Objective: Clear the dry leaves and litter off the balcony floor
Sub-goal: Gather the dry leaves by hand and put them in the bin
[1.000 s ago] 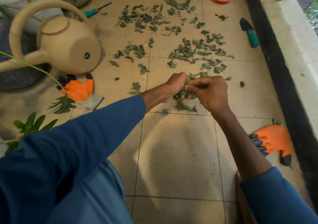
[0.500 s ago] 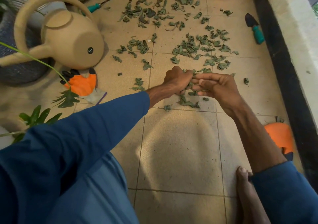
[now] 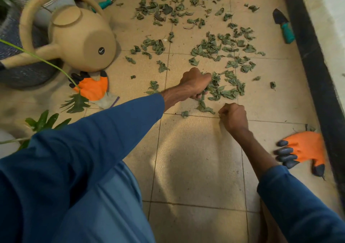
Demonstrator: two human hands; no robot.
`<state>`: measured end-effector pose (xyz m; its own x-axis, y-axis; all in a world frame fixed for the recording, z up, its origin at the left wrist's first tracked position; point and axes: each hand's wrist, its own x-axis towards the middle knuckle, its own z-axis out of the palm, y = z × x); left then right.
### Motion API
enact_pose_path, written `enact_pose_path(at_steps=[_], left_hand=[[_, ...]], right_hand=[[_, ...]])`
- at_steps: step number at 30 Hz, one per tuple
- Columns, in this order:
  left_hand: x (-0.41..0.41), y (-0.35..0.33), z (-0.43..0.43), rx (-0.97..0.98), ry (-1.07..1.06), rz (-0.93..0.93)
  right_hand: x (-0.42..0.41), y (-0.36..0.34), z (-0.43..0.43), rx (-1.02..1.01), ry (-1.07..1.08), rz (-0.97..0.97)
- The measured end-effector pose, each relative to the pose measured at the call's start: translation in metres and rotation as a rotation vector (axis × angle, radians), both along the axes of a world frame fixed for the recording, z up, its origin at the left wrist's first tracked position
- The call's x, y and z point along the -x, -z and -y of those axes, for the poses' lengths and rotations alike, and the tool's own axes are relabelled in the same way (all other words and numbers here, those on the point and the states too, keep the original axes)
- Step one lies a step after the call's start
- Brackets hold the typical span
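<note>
— On the balcony floor [image 3: 186, 158], where do the nearest dry leaves [image 3: 225, 90] lie?
— In a clump touching the left hand [image 3: 196, 83], on its right side. Its fingers are curled round a bunch at the clump's edge.
— And the right hand [image 3: 233, 118]?
— Curled tight, just short of the clump on the near side. Whether it holds anything, I cannot tell.
— Which is better placed?
— The left, I'd judge; the remaining scatter spreads away beyond both

The right hand [image 3: 233, 118] has parted from the left hand [image 3: 195, 83] and drawn back toward 5 o'clock. Its straight fingers have curled into a fist, just clear of the dry leaves [image 3: 224, 89].
</note>
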<state>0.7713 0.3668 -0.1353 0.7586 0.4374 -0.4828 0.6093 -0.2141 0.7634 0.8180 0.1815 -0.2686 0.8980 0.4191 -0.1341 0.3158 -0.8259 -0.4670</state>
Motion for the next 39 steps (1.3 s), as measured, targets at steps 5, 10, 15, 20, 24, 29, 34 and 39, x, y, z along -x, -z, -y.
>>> enact_pose_path(at_steps=[5,10,15,20,24,29,34,39], left_hand=[[0.002,0.000,-0.002,0.018,-0.001,-0.007],[0.004,-0.002,-0.003,0.056,0.012,0.020],[0.006,-0.004,-0.004,0.057,0.011,0.025],[0.005,-0.005,-0.002,0.065,0.018,0.012],[0.004,-0.004,-0.004,0.061,0.015,0.017],[0.002,-0.001,-0.003,0.059,0.020,0.016],[0.002,0.003,-0.001,0.055,0.039,0.001],[0.000,0.002,0.000,0.057,0.052,-0.009]], right_hand=[[0.000,-0.002,0.003,0.086,-0.080,0.009],[-0.001,-0.009,-0.003,-0.080,-0.080,-0.057],[0.002,-0.021,-0.027,-0.143,-0.240,-0.034],[0.008,-0.006,-0.030,0.025,-0.218,-0.073],[0.024,-0.011,-0.014,0.055,-0.190,-0.020],[0.019,-0.014,0.019,-0.082,-0.103,-0.044],[-0.015,-0.018,0.031,-0.099,-0.046,-0.010],[-0.039,-0.014,0.012,-0.039,-0.137,0.055]])
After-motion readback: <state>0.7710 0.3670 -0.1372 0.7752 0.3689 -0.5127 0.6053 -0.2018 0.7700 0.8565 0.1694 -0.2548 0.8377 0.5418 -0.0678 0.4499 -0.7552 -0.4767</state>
